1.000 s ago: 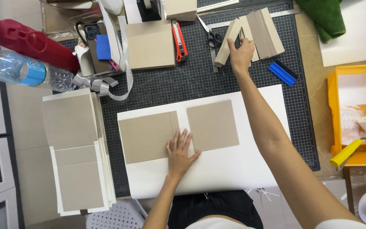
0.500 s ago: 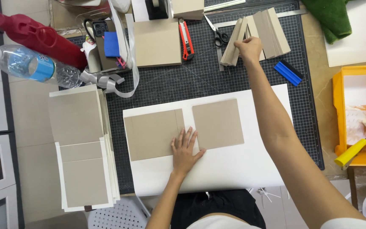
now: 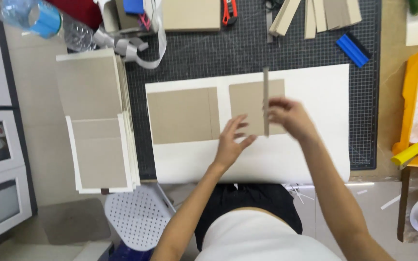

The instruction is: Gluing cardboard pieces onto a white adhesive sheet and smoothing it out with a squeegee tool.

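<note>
One view only, from the head camera. Right hand (image 3: 289,116) pinches a narrow greyboard strip (image 3: 266,99) near its lower end, holding it edge-on above the right-hand brown board (image 3: 247,104). Judged light, stiff and thin; likely to flex or slip if gripped at one end only, so best held by both long edges near the middle. Strip appears grey-brown, straight, uncoated, long and slender. Left hand (image 3: 233,142) lies open, fingers spread, pressing the lower left corner of that same board, holding nothing. Both boards, including the left-hand brown board (image 3: 182,115), lie flat side by side on a white sheet (image 3: 315,150) over the dark cutting mat (image 3: 247,48)
</note>
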